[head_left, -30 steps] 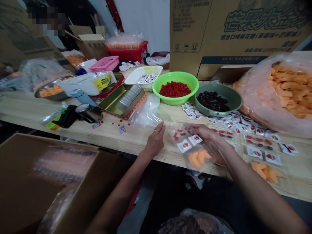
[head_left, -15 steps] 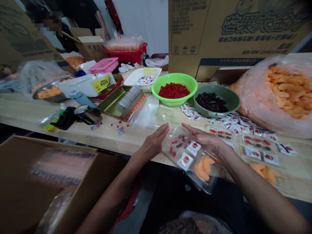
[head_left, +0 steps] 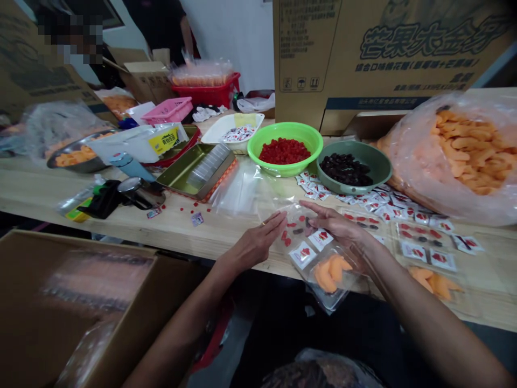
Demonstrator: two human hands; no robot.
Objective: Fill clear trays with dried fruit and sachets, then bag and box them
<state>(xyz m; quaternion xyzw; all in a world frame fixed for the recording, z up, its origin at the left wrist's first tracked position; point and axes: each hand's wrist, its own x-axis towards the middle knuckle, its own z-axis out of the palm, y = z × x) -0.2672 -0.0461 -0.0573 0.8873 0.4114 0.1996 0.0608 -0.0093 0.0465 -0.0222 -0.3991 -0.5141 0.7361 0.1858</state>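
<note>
A clear plastic tray (head_left: 328, 303) lies slanted over the table's front edge between my hands. Orange crescent-shaped pieces (head_left: 332, 274) fill its near compartment. Two white sachets (head_left: 302, 255) rest in the middle, with small red pieces (head_left: 287, 242) and dark pieces at the far end. My left hand (head_left: 256, 241) is flat, fingers stretched out along the tray's left side. My right hand (head_left: 341, 229) grips the opposite side, its thumb over the tray and its index finger extended. A clear film or bag (head_left: 278, 203) shows around the far end; how it sits is unclear.
Filled trays (head_left: 424, 235) are on the right beside loose sachets (head_left: 313, 186). Behind stand a lime bowl (head_left: 285, 170) of red pieces, a green bowl (head_left: 353, 186) of dark pieces and an orange-filled bag (head_left: 420, 156). A carton (head_left: 161, 302) stands lower left; a person (head_left: 161, 27) is behind.
My left hand has moved slightly right, along the tray's side. The tray's near end has come up a little and shifted left. My right hand keeps its hold.
</note>
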